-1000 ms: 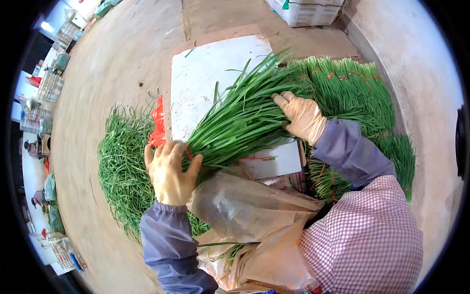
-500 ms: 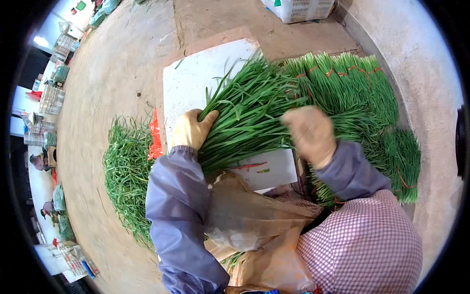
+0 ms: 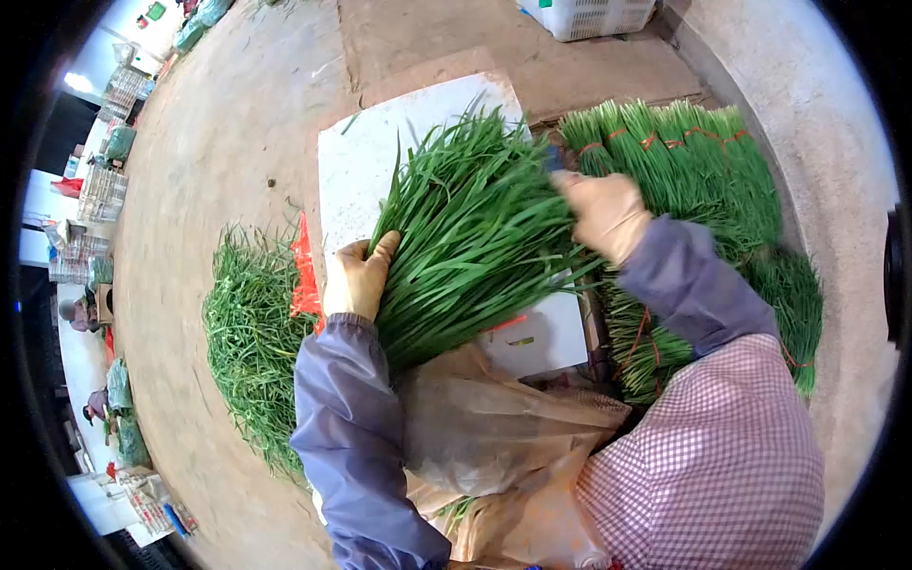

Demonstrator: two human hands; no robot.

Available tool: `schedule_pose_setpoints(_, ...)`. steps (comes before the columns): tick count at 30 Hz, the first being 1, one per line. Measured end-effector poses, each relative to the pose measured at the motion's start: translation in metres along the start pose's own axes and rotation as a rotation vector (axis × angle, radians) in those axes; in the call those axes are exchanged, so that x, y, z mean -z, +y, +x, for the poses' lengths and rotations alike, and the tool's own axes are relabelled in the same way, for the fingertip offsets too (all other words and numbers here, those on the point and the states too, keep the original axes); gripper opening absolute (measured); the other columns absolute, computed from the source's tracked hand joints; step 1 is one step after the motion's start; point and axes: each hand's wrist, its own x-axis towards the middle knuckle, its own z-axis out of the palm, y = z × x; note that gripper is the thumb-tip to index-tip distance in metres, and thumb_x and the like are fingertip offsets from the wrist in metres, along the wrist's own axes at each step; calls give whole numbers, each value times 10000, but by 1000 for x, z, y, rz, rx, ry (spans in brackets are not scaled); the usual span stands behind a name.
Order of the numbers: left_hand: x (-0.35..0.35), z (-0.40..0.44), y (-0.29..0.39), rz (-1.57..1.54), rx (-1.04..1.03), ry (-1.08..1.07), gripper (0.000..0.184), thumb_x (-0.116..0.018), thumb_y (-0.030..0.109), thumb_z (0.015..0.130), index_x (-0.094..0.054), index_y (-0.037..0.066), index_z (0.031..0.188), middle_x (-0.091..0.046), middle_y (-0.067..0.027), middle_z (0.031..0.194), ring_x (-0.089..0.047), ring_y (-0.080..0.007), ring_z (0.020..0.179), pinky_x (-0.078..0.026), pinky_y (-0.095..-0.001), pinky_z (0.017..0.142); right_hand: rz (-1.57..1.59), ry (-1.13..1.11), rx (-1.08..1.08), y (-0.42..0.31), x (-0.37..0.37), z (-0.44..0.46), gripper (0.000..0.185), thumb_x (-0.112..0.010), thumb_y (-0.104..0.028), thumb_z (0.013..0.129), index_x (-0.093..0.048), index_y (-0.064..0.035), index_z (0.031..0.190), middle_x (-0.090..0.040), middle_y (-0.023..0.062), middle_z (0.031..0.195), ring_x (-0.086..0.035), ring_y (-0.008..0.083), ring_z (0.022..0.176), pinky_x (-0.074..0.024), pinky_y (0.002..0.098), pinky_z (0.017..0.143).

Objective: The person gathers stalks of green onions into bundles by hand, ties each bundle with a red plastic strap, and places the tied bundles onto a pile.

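My left hand (image 3: 359, 277), in a pale glove, grips the near-left side of a large loose bunch of garlic chives (image 3: 475, 233), thumb on top. The green leaves fan out over a white board (image 3: 356, 161). My right hand (image 3: 606, 211), also gloved, is closed at the bunch's right side. A small dark-blue object (image 3: 553, 160) sticks out past its fingers, blurred; its kind cannot be made out. Behind and beside that hand lie stacked chive bundles (image 3: 703, 157) tied with red bands.
A loose heap of chives (image 3: 249, 342) lies on the floor at left, beside a red plastic bag (image 3: 304, 271). A white crate (image 3: 598, 17) stands at the top, near the wall (image 3: 807, 142). A translucent plastic sheet (image 3: 494, 427) covers my lap. People sit far left.
My right hand has shifted slightly up, and a blue object now shows at its fingers. My left hand has moved slightly down and left, and the chives are spread wider.
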Motion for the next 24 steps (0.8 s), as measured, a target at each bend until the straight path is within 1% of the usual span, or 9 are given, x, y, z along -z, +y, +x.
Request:
schedule_pose_setpoints(2, 2, -1, 1, -32, 7, -11, 568, -655, 588, 834, -737, 53, 1007, -727, -126, 854, -683, -245, 803, -497, -365, 786, -133, -1, -245, 40, 10, -2, 197, -465, -92, 899, -656, -46, 916, -682, 183, 826, -674, 357, 800, -536, 445, 696)
schedule_pose_setpoints(5, 1, -2, -1, -119, 26, -39, 546, -661, 573, 842, -742, 53, 989, -730, -96, 829, -677, -208, 777, -494, -344, 776, 262, 484, -209, 77, 4, -24, 179, -516, -116, 954, -669, -47, 1015, -692, 147, 824, -686, 291, 768, -535, 371, 709)
schedule_pose_setpoints(9, -2, 3, -6, -173, 45, -57, 502, -680, 526, 852, -743, 48, 991, -733, -82, 832, -664, -177, 749, -495, -324, 759, 874, 450, -168, 19, 32, -22, 145, -605, -87, 938, -659, -38, 1064, -657, 17, 818, -600, 89, 749, -488, 237, 692)
schedule_pose_setpoints(10, -3, 1, -6, -183, 35, -50, 492, -684, 512, 856, -742, 43, 993, -732, -82, 831, -659, -170, 741, -496, -318, 751, 1021, 376, -171, 1, 38, -19, 147, -604, -92, 939, -659, -40, 1065, -664, 33, 843, -614, 100, 768, -499, 256, 697)
schedule_pose_setpoints(14, -6, 5, -15, -348, -19, -74, 443, -684, 429, 889, -729, 4, 1006, -726, -82, 820, -633, -130, 710, -494, -284, 705, 562, 515, 484, -70, 37, 10, 226, -510, -263, 988, -629, -90, 1070, -676, 99, 825, -679, 282, 801, -559, 400, 716)
schedule_pose_setpoints(15, -7, 4, -14, -369, -28, -72, 437, -681, 418, 895, -727, -1, 1007, -725, -81, 819, -629, -126, 707, -492, -278, 698, 397, 493, 636, -85, 28, 18, 284, -504, -306, 1002, -668, -83, 1062, -697, 93, 978, -678, 240, 831, -552, 404, 806)
schedule_pose_setpoints(17, -3, -2, -5, -378, -20, -57, 431, -681, 412, 899, -728, -6, 994, -720, -78, 808, -626, -128, 686, -492, -278, 672, 269, 311, 659, -115, -18, 32, 463, -398, -458, 1003, -560, -133, 1289, -651, 117, 1171, -581, 294, 1168, -326, 489, 1095)
schedule_pose_setpoints(20, -4, 3, -13, -462, -7, -79, 437, -679, 412, 901, -724, -16, 972, -714, -79, 795, -624, -127, 666, -499, -284, 653, 46, 146, 569, -135, -19, 31, 571, -476, -514, 918, -538, -120, 1326, -479, 101, 1406, -435, 293, 1323, -279, 539, 1101)
schedule_pose_setpoints(24, -10, 14, -25, -627, 94, -150, 452, -685, 425, 895, -716, -19, 974, -714, -82, 795, -627, -128, 667, -505, -283, 635, 3, 70, 503, -118, -15, 19, 595, -354, -568, 971, -581, -88, 1238, -609, 124, 1129, -579, 277, 1011, -387, 469, 970)
